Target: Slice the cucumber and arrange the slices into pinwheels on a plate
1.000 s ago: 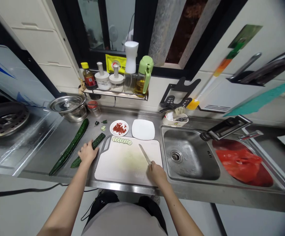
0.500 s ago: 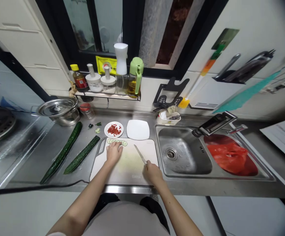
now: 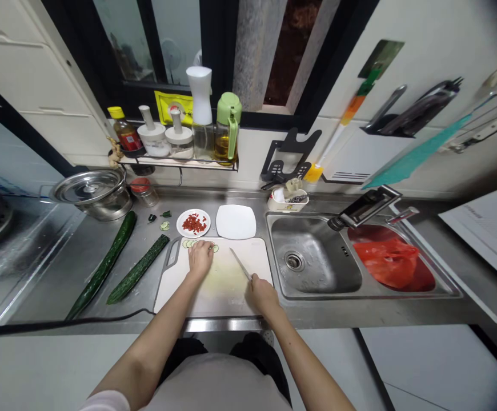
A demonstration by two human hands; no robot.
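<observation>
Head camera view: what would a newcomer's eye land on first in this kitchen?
The two hands over the white cutting board at the counter's front edge: the left hand rests on a row of cucumber slices, and the right hand grips a knife, blade over the board. Left of the board lie two long dark cucumbers, and a bright red bag sits in the right sink basin.

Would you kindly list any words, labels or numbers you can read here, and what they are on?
No text here can be read.
Yellow sign behind the bottles: print too blurred.
Sauce bottle label: too small.
Paper at right: faint print, unreadable.
</observation>
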